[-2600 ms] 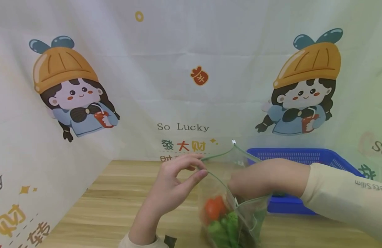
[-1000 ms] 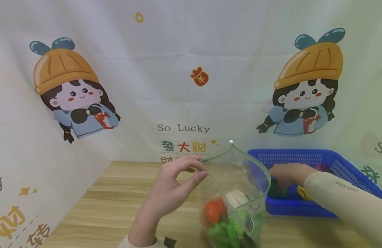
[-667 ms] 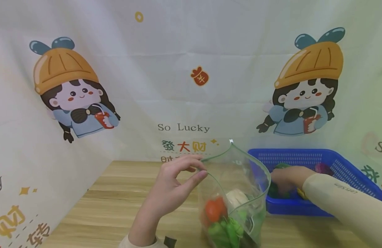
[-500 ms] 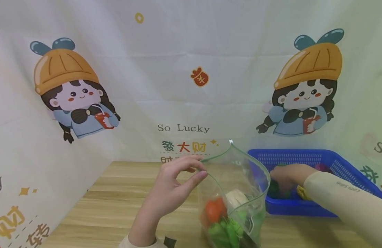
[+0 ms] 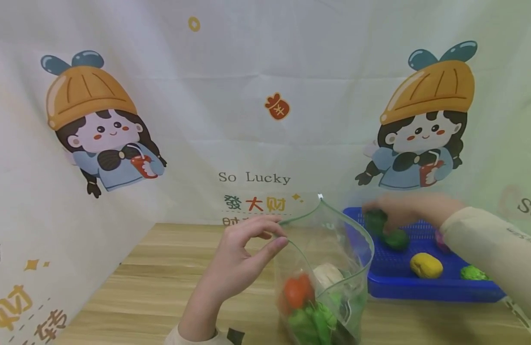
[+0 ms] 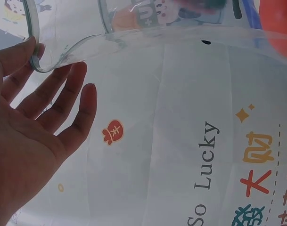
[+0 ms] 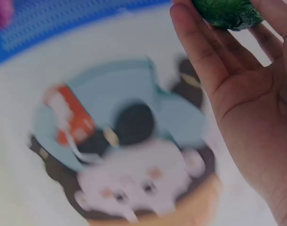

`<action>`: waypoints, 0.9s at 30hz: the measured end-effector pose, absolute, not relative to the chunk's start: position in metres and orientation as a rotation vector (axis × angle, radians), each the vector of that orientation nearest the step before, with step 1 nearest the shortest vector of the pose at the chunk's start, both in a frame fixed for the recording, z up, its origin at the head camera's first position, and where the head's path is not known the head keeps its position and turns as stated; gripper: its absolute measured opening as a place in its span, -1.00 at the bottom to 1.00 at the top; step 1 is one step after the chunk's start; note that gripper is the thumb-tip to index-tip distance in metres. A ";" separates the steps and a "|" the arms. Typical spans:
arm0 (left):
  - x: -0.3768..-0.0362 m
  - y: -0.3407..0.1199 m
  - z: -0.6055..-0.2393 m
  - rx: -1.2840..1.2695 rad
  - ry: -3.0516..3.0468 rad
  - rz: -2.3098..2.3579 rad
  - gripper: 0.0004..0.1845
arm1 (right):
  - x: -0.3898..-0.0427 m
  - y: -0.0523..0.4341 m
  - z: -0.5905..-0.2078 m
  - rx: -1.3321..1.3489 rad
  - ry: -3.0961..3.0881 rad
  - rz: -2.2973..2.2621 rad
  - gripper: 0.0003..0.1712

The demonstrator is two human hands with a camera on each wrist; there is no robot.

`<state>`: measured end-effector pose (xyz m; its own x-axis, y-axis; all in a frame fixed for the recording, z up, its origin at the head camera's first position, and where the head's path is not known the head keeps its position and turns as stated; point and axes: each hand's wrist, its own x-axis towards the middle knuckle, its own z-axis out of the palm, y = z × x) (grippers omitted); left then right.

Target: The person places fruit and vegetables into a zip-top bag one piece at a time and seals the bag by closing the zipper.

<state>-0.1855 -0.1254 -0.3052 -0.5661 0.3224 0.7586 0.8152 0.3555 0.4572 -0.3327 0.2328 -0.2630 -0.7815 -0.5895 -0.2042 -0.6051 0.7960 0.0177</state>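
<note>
My left hand (image 5: 243,258) pinches the green-edged rim of a clear zip bag (image 5: 334,230) between thumb and forefinger, its other fingers spread in the left wrist view. The bag stands with its mouth wide. Through its wall show a red tomato (image 5: 299,291), green peppers (image 5: 306,323), a whitish vegetable (image 5: 327,277) and a dark long piece. Over the back left of the blue basket (image 5: 437,290), my right hand (image 5: 403,208) holds a dark green, bumpy avocado-like piece (image 5: 376,223). In the right wrist view this shiny piece (image 7: 230,14) sits in the curled fingers.
In the basket lie another dark green piece (image 5: 396,239), a yellow lemon-like piece (image 5: 426,266), a bright green frilly piece (image 5: 474,273) and something purple (image 5: 441,239), partly behind my right arm. Printed cloth (image 5: 256,62) hangs behind and left of the wooden table (image 5: 162,282).
My right hand came out of the bag, went into the basket, and has now risen up and back with a dark green piece. The left hand keeps its pinch on the rim.
</note>
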 end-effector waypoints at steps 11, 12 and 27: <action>-0.185 -0.125 -0.304 -0.980 -2.072 -1.157 -0.97 | -0.266 0.196 -0.155 -1.265 3.018 -0.350 -0.16; -0.185 -0.125 -0.305 -0.983 -2.071 -1.159 -0.96 | -0.257 0.191 -0.152 -1.326 3.002 -0.400 -0.17; -0.184 -0.125 -0.304 -1.007 -2.064 -1.157 -0.94 | -0.190 0.132 -0.180 -1.311 2.711 0.026 -0.37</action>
<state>-0.1843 -0.1253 -0.3036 -0.5595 0.3360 0.7576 0.8217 0.3445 0.4540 -0.1902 0.1318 -0.1798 -0.6140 -0.7794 -0.1244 -0.7817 0.6223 -0.0410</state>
